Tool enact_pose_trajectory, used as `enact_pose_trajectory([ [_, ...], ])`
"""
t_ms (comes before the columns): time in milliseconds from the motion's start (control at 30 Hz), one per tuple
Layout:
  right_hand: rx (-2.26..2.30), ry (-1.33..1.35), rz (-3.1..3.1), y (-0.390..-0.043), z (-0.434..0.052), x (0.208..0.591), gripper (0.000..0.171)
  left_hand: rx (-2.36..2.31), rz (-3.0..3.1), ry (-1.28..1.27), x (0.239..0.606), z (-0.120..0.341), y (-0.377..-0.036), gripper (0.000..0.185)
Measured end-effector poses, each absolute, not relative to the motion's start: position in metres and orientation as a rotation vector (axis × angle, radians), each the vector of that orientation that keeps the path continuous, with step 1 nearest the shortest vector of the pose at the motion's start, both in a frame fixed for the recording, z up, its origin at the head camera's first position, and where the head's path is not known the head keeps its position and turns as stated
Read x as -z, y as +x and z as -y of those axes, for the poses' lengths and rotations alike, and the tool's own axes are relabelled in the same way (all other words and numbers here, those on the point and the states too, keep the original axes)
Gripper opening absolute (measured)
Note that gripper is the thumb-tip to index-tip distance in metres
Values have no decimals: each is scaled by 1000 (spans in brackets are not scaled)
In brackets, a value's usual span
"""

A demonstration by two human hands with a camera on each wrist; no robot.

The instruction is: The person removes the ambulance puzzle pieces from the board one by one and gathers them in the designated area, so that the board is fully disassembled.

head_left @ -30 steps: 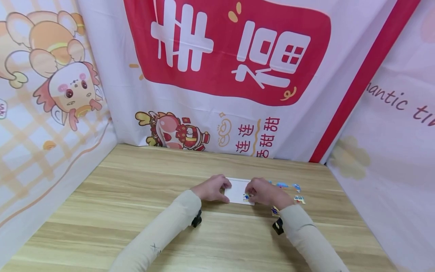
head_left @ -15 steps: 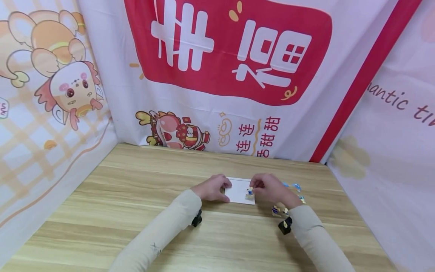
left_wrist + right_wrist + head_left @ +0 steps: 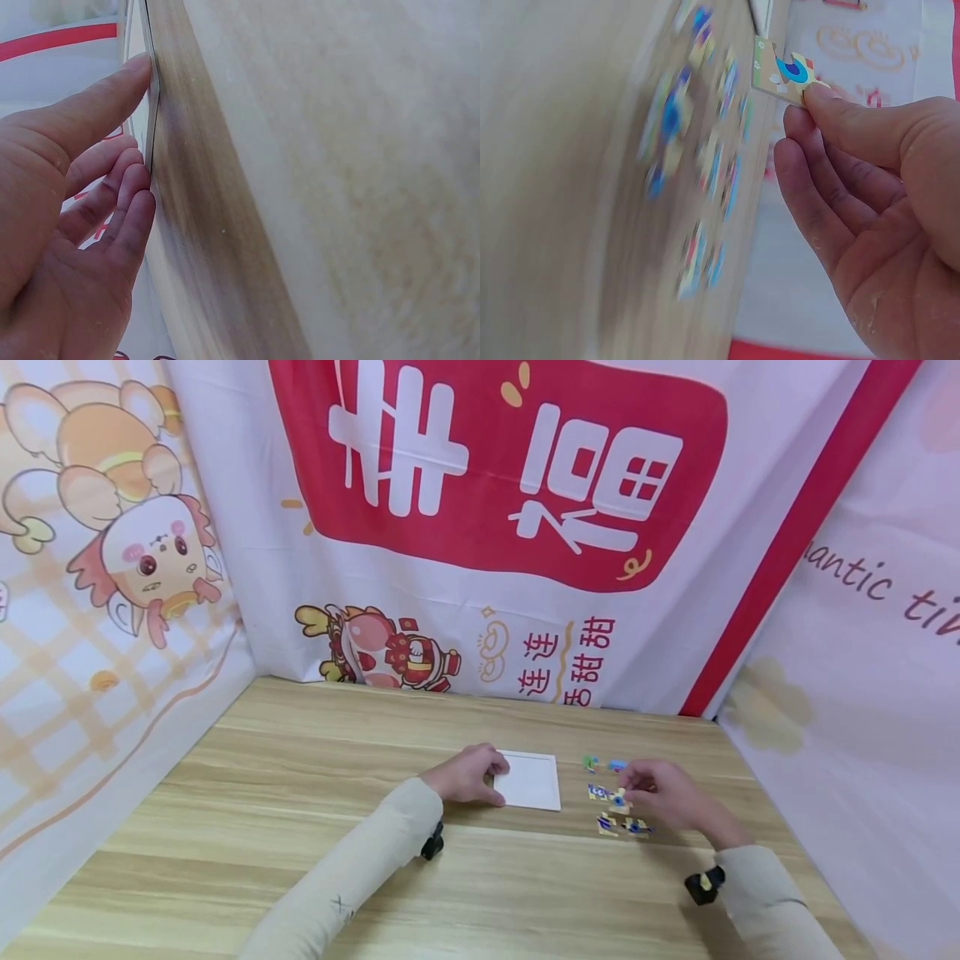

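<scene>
A white rectangular puzzle tray (image 3: 528, 781) lies flat on the table, its inner surface bare. At its left side my left hand (image 3: 467, 775) rests, thumb and fingertips right at the edge; the left wrist view shows the thumb (image 3: 105, 97) stretched over the rim and the other fingers loosely bent against it. To the right of the tray, my right hand (image 3: 663, 793) pinches a jigsaw puzzle piece (image 3: 618, 802) between thumb and fingertips. Up close the piece (image 3: 769, 69) is pale yellow with a blue ring, held tilted above the table.
Several loose puzzle pieces lie right of the tray: a green one (image 3: 590, 764), a blue one (image 3: 617, 766), and yellow and blue ones (image 3: 636, 827) nearer me. Printed cloth (image 3: 480, 552) closes off the back of the wooden table (image 3: 337, 760).
My right hand has lifted the puzzle piece from the tray's right part and carried it right, to beside the loose pieces. The left hand keeps its place at the tray's edge.
</scene>
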State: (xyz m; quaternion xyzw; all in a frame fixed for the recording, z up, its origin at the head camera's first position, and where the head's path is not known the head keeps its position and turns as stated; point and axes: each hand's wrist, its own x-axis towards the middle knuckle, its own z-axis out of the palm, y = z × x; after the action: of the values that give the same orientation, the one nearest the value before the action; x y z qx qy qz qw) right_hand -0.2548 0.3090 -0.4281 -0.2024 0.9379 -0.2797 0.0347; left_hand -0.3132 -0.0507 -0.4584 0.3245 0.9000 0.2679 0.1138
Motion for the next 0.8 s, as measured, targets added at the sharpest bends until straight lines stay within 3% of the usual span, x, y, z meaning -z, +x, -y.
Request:
enact_pose_trajectory([
  [333,880,-664,-2873,-226,-379,427,6,-782,-2634,949,461,48,-316,57],
  [800,828,-729,-2893,-231,-384,449,6,-770,-2634,951,461,49,-313,56],
])
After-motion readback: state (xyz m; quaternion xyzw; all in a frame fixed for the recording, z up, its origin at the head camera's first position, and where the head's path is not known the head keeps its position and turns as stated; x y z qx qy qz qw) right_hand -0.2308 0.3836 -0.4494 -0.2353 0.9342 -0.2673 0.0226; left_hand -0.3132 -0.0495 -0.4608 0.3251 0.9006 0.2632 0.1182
